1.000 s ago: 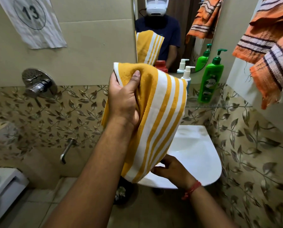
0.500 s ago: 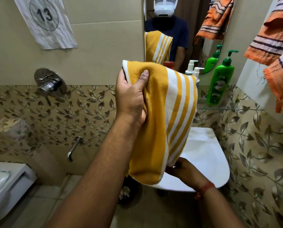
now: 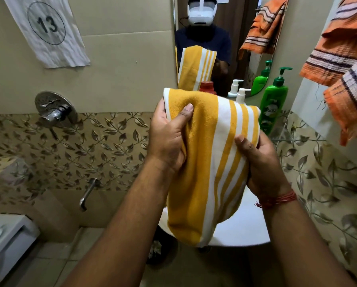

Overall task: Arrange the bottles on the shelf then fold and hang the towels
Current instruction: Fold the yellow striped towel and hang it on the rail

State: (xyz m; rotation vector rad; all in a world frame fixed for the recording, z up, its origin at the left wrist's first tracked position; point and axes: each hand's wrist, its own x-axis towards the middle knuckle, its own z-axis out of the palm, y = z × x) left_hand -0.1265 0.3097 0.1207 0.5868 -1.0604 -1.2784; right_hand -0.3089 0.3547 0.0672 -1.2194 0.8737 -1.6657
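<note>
A yellow towel with white stripes (image 3: 206,162) hangs folded in front of me over the sink. My left hand (image 3: 169,139) grips its upper left edge, thumb on the front. My right hand (image 3: 258,162) clasps its right side lower down, thumb on the stripes. Behind the towel on a glass shelf (image 3: 293,139) stand a green pump bottle (image 3: 273,104), a white pump bottle (image 3: 241,95) and a red-capped bottle (image 3: 207,87), both partly hidden. An orange striped towel (image 3: 343,65) hangs at the right.
A white sink (image 3: 242,230) sits below the towel. A mirror (image 3: 225,38) above the shelf reflects a person with a headset. A chrome mixer valve (image 3: 55,110) and spout (image 3: 88,191) are on the left wall, a white toilet (image 3: 5,241) at bottom left.
My right hand has risen from under the towel's bottom end to its right side, folding the lower part up. The left hand holds the top edge as before.
</note>
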